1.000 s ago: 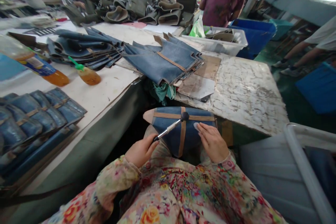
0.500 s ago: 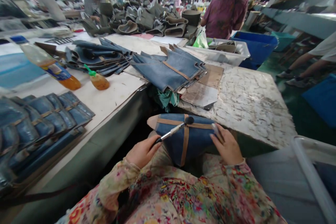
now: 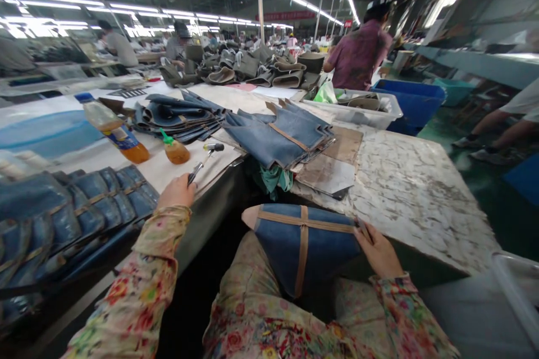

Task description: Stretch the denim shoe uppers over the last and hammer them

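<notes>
My left hand [image 3: 177, 190] is closed around the dark handle of a small hammer [image 3: 202, 164], whose black and yellowish head is raised over the table edge at left. A blue leather piece [image 3: 326, 247] with tan tape strips [image 3: 304, 235] crossing on it lies above my lap. At its left end a pale pointed tip [image 3: 250, 217] sticks out; what it belongs to is hidden. My right hand [image 3: 381, 249] pinches the leather's right end between thumb and fingers.
Blue leather pieces are stacked on the left table [image 3: 105, 196] and at the centre [image 3: 278, 132]. A bottle of orange liquid [image 3: 113, 129] and a green-capped squeeze bottle [image 3: 174, 148] are near my left hand. A grey bin [image 3: 475, 308] is at right; a co-worker [image 3: 357, 56] is beyond.
My left hand has moved left and up with the hammer, away from the crossed tapes to the table edge. My right hand still grips the leather's right end. The view has tilted up.
</notes>
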`<state>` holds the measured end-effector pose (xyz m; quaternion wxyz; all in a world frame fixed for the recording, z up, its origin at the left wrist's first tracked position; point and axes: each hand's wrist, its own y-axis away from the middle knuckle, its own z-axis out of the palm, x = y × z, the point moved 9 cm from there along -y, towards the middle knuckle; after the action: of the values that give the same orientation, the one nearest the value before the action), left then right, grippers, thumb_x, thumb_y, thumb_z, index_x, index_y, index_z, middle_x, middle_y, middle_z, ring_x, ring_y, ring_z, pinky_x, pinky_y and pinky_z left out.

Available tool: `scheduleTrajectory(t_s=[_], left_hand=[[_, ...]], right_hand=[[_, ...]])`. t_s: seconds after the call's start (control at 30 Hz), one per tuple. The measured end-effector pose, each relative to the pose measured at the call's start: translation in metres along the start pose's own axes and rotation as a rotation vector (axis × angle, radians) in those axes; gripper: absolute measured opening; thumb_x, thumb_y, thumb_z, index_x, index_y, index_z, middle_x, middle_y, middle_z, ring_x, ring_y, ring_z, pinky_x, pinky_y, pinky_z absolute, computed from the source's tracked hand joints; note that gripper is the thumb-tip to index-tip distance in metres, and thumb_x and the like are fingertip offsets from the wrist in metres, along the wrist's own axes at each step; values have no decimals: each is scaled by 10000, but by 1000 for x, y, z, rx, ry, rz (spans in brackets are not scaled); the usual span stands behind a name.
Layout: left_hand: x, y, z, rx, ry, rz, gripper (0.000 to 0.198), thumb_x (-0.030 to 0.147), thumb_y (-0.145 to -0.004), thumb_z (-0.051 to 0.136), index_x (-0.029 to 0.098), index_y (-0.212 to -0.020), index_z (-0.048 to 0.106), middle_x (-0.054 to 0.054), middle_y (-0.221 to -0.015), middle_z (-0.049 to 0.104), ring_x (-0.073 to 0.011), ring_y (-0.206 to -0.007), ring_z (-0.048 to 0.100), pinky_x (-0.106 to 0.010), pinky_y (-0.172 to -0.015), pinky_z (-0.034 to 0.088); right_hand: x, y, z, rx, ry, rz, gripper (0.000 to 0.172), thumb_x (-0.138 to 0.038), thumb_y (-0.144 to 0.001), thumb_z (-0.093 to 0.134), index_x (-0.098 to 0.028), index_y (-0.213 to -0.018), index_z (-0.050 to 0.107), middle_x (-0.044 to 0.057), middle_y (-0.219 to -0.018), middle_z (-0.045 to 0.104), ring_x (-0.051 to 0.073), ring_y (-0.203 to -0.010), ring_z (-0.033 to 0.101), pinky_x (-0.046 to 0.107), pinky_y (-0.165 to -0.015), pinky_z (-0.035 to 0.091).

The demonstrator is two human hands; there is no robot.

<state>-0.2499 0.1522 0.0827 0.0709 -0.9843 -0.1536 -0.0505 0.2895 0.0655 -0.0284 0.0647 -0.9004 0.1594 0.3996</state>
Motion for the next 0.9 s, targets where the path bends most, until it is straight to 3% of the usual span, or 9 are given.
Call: scheduleTrajectory(t_s=[0.13, 0.23, 0.3, 0.4, 0.47, 0.6, 0.67, 0.8, 0.9], left_hand=[[4, 1, -1, 127, 46, 35, 375, 232, -803, 445, 111, -1146, 534, -220, -1164, 508, -359, -1060, 475, -553, -849, 380], [45, 31, 9, 195, 198, 249, 375, 280, -821, 423, 140, -1153, 528, -140, -1173, 524, -277, -1101, 471, -452, -946, 383], [83, 61, 29, 122, 369, 430, 367, 329, -836, 402, 148, -1120, 545, -99, -1123, 562, -212, -1062, 512, -368, -953, 412], [123, 98, 64, -37, 551, 519, 360, 372, -831, 398, 171, -1055, 593, -89, -1067, 596, -214, -1013, 544, -383, -918, 447], [128, 108, 77, -26, 606, 477, 355, 380, -816, 419, 191, -1058, 598, -88, -1107, 581, -233, -1068, 513, -422, -969, 404], [113, 103, 95, -37, 749, 328, 415, 420, -772, 460, 197, -1105, 568, -94, -1192, 523, -250, -1154, 462, -416, -1030, 344], [104, 99, 109, -116, 847, 227, 511, 458, -746, 481, 164, -1161, 523, -114, -1229, 496, -257, -1189, 437, -401, -1051, 319], [88, 105, 143, -345, 1116, -67, 634, 519, -765, 449, 194, -1303, 369, -110, -1318, 439, -256, -1183, 460, -387, -951, 433], [83, 114, 155, -440, 1250, -149, 557, 536, -752, 474, 260, -1236, 460, -66, -1334, 439, -266, -1187, 461, -352, -832, 514]], right_hand=[[-7, -2, 5, -72, -100, -32, 563, -530, -708, 475, -166, -1127, 569, 81, -1163, 578, 241, -1121, 500, 382, -984, 360], [-16, -1, 11, -116, -146, -74, 467, -468, -716, 473, -193, -1079, 578, 59, -1114, 603, 231, -1074, 532, 375, -957, 381], [-18, -1, 11, -93, -144, -68, 410, -438, -710, 472, -202, -1021, 594, 52, -1049, 628, 232, -1012, 563, 376, -924, 404], [-18, -1, 6, -57, -180, -54, 367, -441, -688, 500, -196, -933, 621, 46, -965, 647, 235, -955, 582, 370, -891, 425], [-15, 1, 5, -79, -235, -38, 389, -474, -699, 511, -190, -940, 624, 37, -859, 652, 224, -864, 604, 357, -818, 463], [-8, 6, 12, -200, -324, 30, 522, -552, -774, 441, -176, -1115, 564, -9, -568, 559, 182, -547, 568, 324, -553, 483], [-16, 5, 14, -213, -336, -7, 523, -558, -759, 473, -172, -1093, 585, 15, -627, 597, 200, -608, 594, 343, -594, 498], [-67, 4, 4, -232, -308, -185, 413, -490, -713, 560, -161, -946, 651, 78, -910, 658, 259, -928, 593, 425, -877, 440], [-132, 17, -7, -316, -261, -324, 355, -404, -778, 500, -160, -993, 642, 78, -948, 657, 237, -932, 593, 405, -892, 430]])
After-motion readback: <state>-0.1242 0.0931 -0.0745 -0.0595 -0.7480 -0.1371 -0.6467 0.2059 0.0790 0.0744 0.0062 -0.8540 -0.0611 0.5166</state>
